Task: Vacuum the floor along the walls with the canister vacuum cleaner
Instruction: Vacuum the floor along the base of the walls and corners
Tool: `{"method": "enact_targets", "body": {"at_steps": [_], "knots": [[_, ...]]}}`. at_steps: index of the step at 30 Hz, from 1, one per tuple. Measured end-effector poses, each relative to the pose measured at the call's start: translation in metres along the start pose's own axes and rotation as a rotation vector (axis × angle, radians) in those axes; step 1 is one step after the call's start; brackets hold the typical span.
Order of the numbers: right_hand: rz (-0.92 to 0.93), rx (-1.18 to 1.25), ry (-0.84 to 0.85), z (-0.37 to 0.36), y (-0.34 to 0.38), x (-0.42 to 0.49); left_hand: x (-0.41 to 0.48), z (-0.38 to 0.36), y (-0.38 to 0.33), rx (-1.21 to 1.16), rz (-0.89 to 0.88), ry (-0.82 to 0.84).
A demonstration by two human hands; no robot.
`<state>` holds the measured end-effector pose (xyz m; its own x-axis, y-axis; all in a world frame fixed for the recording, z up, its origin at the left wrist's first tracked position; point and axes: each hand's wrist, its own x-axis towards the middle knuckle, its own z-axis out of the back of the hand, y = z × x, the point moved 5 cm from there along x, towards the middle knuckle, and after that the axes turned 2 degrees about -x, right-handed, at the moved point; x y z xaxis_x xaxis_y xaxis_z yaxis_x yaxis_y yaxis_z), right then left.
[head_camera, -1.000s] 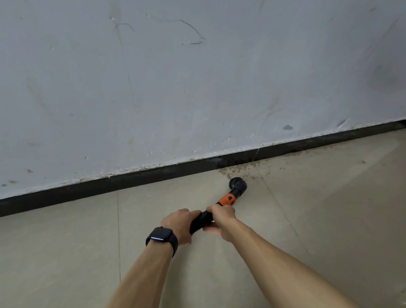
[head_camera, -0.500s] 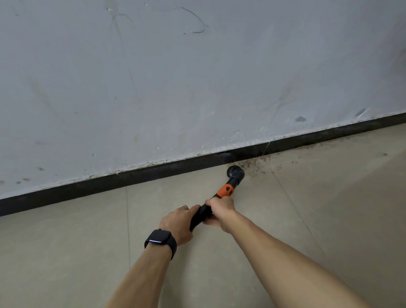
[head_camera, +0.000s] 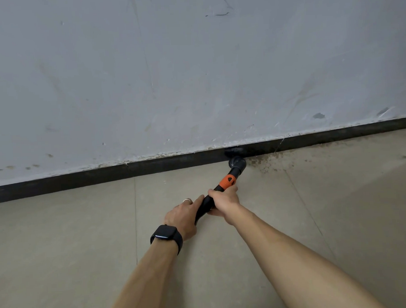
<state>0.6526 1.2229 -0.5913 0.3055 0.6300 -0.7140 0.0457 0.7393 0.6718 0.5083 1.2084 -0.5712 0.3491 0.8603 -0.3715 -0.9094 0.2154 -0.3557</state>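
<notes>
A black vacuum wand [head_camera: 205, 203] with an orange collar [head_camera: 227, 182] runs from my hands toward the wall. Its round black brush nozzle [head_camera: 237, 162] presses against the dark baseboard [head_camera: 151, 166] where the tiled floor meets the wall. My right hand [head_camera: 225, 199] grips the wand just behind the orange collar. My left hand [head_camera: 183, 215], with a ring and a black watch on the wrist, holds the wand lower down. The canister and hose are out of view.
A patch of brown dust and grit [head_camera: 272, 161] lies on the beige floor tiles [head_camera: 61, 241] just right of the nozzle, along the baseboard. The scuffed white wall [head_camera: 193, 72] fills the upper half of the view.
The nozzle has moved forward from the floor tile up to the baseboard. Both hands pushed the wand toward the wall.
</notes>
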Motion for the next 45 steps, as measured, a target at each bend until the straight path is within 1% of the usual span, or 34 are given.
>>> {"method": "enact_targets", "body": {"at_steps": [9, 15, 19, 24, 32, 37, 45], "knots": [[0.006, -0.061, -0.029, 0.000, 0.001, -0.005, -0.001, 0.003, -0.003, -0.009, -0.022, -0.001], [-0.034, -0.009, -0.078, 0.030, -0.011, -0.015, -0.002, -0.003, -0.021, -0.027, -0.093, 0.064], [-0.054, 0.031, -0.103, 0.052, -0.024, -0.023, 0.000, -0.008, -0.040, 0.016, -0.136, 0.107], [-0.057, 0.081, -0.137, 0.069, -0.027, -0.027, 0.003, -0.008, -0.058, 0.039, -0.178, 0.116], [-0.073, 0.091, -0.056, 0.049, -0.014, -0.011, 0.004, -0.005, -0.042, -0.013, -0.115, 0.058], [-0.086, 0.038, -0.037, 0.043, -0.010, 0.000, 0.007, -0.008, -0.035, -0.054, -0.091, 0.053], [-0.058, -0.069, -0.019, 0.050, 0.002, 0.017, 0.018, -0.017, -0.039, -0.091, -0.057, 0.044]]}}
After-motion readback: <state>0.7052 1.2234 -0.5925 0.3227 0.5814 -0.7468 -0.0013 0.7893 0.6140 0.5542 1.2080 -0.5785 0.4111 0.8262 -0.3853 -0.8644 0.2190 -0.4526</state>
